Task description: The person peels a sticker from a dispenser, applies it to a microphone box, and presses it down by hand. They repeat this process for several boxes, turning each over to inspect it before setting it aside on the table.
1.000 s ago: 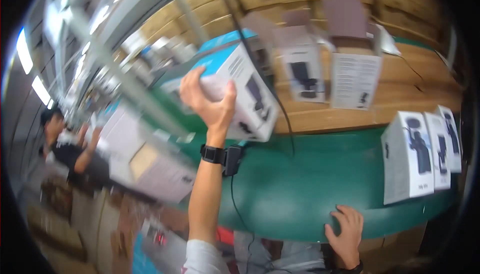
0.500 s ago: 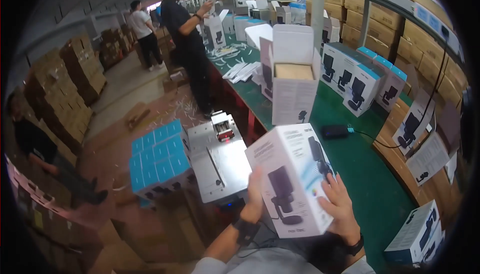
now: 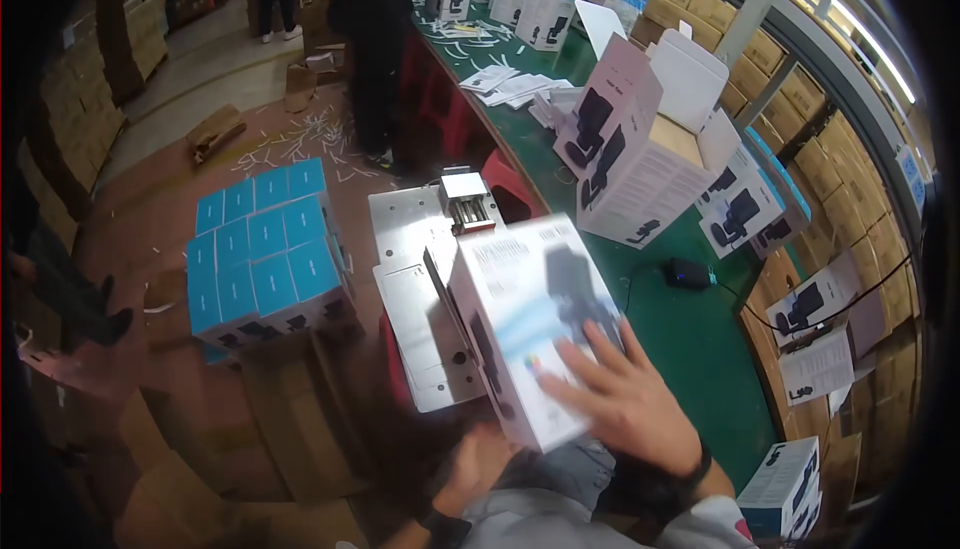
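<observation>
Touching white carton (image 3: 530, 324): right fingers (image 3: 604, 351) spread across it; left fingers' (image 3: 482, 446) grip unclear.

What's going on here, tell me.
Someone's right hand lies spread on a white box; the left hand is near its lower end, contact unclear. A metal machine shows behind it. Blue-topped boxes stand grouped left, and an open box stands on the green table.

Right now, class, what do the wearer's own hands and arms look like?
The fingers look ungloved. The left hand has a dark wristband, the right hand a black one. The right sleeve is pale grey with a pinkish-red mark.
</observation>
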`<state>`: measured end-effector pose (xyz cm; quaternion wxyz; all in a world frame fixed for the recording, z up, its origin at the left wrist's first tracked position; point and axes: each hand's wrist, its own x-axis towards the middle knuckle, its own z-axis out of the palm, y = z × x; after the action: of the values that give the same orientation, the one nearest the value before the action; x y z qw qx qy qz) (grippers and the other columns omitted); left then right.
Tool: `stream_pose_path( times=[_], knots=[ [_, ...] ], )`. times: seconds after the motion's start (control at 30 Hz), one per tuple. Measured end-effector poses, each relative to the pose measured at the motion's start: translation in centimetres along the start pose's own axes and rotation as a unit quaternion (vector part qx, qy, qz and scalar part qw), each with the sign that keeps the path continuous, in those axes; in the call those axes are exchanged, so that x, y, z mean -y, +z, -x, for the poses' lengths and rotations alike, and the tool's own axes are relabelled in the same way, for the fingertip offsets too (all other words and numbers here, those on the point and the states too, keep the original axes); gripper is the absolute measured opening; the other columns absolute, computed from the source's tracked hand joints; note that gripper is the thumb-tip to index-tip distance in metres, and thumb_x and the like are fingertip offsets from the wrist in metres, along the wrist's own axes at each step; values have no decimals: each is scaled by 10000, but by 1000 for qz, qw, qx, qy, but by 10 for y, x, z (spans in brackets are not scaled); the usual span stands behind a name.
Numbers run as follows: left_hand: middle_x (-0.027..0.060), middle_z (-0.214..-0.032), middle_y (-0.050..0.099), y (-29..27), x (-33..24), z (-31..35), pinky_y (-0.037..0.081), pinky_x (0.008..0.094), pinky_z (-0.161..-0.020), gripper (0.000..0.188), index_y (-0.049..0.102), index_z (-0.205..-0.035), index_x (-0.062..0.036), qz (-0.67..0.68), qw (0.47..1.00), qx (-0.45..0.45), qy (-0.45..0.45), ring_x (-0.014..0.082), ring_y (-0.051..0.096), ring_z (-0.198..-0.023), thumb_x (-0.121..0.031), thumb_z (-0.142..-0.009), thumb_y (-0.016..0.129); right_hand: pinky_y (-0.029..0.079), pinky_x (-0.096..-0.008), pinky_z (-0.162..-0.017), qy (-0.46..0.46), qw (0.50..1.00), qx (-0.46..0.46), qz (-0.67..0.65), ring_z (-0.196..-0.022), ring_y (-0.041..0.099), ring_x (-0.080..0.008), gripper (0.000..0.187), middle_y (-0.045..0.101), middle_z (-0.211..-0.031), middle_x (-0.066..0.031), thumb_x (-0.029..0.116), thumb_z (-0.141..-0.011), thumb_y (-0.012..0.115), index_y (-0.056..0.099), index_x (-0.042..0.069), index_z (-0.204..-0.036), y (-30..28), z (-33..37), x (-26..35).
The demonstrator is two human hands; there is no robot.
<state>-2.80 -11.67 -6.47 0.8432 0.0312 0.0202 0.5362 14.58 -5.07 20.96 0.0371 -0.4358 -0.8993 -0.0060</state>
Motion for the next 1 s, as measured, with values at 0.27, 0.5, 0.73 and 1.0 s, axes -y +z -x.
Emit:
stream_pose_path(
  times=[0.27,0.5,0.73,1.0],
  knots=[
    [171,-1619,462,29,-6,-58,323,502,-1273,603,396,-1595,-36,-162,983,-65,-53,321,455,-1487,-369,-1099,484,309,-645,-1222,-38,996,-72,-31,-1479,453,-413,951,530,-1567,-96,121,-667,894,553,314,-1533,21,-36,-27],
    [176,-1684,333,3,28,-65,230,504,-1267,591,366,-1613,-30,-408,900,30,-152,372,298,-1544,-183,-1067,534,211,-667,-1245,31,988,-34,-147,-1526,393,-404,835,431,-1646,-150,584,-864,765,491,265,-1586,18,148,-16],
    [136,-1658,384,117,24,-89,300,483,-1269,583,318,-1635,-53,-469,881,47,-46,277,388,-1520,-274,-1125,493,118,-660,-1262,209,826,-262,-454,-1600,235,-391,1022,288,-1716,-201,781,-936,547,347,75,-1646,29,143,-29],
    [134,-1669,376,99,22,-50,337,492,-1247,678,284,-1645,-76,-265,962,68,2,277,415,-1505,-376,-1102,557,18,-535,-1308,-45,979,-140,-141,-1604,215,-403,859,295,-1712,-201,628,-1031,514,347,52,-1645,41,66,-44]
  ],
)
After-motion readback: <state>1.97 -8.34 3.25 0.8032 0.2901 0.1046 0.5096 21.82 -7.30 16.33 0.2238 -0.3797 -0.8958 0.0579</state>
